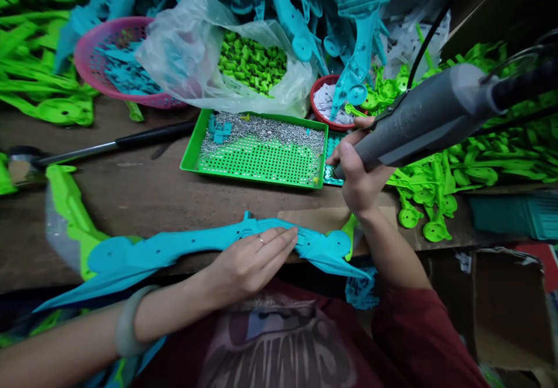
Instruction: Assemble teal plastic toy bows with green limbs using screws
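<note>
brown worktop (143, 190), pink basket (85, 57) beyond and left of green tray (253, 179). long blue part (174, 245) on near side of tray, under left hand (250, 263), sticking out both sides of it. left fingers straight on top, thumb hidden, can't tell if gripping. right hand (358, 184), right of tray, wrapped around grey power driver (414, 118).
</note>
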`<control>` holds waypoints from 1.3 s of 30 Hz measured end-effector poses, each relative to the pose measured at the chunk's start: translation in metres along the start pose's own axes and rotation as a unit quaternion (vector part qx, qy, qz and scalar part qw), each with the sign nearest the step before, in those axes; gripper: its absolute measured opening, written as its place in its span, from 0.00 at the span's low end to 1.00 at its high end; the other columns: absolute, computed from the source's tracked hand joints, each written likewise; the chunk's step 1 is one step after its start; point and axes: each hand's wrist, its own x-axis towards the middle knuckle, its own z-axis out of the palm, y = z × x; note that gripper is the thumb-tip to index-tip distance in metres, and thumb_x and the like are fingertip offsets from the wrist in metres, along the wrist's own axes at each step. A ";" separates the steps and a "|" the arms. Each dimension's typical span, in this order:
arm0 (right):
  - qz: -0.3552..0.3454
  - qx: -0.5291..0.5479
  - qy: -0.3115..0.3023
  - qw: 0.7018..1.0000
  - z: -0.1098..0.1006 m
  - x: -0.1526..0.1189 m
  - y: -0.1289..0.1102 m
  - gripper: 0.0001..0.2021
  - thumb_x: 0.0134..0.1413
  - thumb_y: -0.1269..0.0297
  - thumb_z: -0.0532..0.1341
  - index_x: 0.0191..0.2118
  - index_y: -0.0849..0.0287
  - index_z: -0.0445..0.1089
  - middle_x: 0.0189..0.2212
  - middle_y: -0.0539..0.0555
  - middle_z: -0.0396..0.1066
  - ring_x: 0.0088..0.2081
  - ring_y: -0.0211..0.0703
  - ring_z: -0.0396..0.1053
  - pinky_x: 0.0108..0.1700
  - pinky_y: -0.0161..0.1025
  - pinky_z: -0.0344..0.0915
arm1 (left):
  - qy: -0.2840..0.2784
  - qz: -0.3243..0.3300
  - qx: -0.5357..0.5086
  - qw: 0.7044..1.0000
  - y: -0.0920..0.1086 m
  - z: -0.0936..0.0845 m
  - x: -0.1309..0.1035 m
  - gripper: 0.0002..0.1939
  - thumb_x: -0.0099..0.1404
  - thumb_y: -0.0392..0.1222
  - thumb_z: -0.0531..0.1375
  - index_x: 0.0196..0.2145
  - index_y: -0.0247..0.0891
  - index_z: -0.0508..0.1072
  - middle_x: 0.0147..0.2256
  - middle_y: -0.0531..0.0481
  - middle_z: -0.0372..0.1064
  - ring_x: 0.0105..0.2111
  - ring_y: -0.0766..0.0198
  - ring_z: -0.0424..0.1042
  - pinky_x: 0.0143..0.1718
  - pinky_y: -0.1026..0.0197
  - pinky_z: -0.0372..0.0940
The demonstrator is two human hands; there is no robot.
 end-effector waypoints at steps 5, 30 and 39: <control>0.006 0.023 0.003 1.000 0.001 0.000 -0.003 0.18 0.55 0.48 0.64 0.45 0.51 0.65 0.22 0.42 0.62 0.21 0.35 0.66 0.30 0.40 0.71 | -0.004 0.002 0.015 1.000 0.000 0.000 0.000 0.15 0.70 0.25 0.50 0.47 0.21 0.74 0.44 0.35 0.79 0.43 0.54 0.79 0.42 0.56 0.74; -0.040 0.054 0.000 0.998 0.003 0.001 0.005 0.13 0.56 0.55 0.65 0.44 0.52 0.67 0.22 0.41 0.64 0.20 0.33 0.64 0.27 0.36 0.67 | -0.100 -0.106 0.011 0.989 0.020 0.000 -0.001 0.18 0.71 0.29 0.50 0.52 0.25 0.73 0.48 0.36 0.75 0.49 0.51 0.71 0.49 0.52 0.69; -0.057 0.071 -0.004 0.996 0.013 0.009 -0.005 0.12 0.57 0.61 0.62 0.47 0.51 0.66 0.22 0.42 0.64 0.20 0.35 0.67 0.26 0.37 0.67 | 0.011 -0.181 0.019 0.983 0.037 0.020 -0.001 0.12 0.72 0.31 0.54 0.48 0.27 0.74 0.42 0.42 0.77 0.45 0.55 0.73 0.47 0.53 0.67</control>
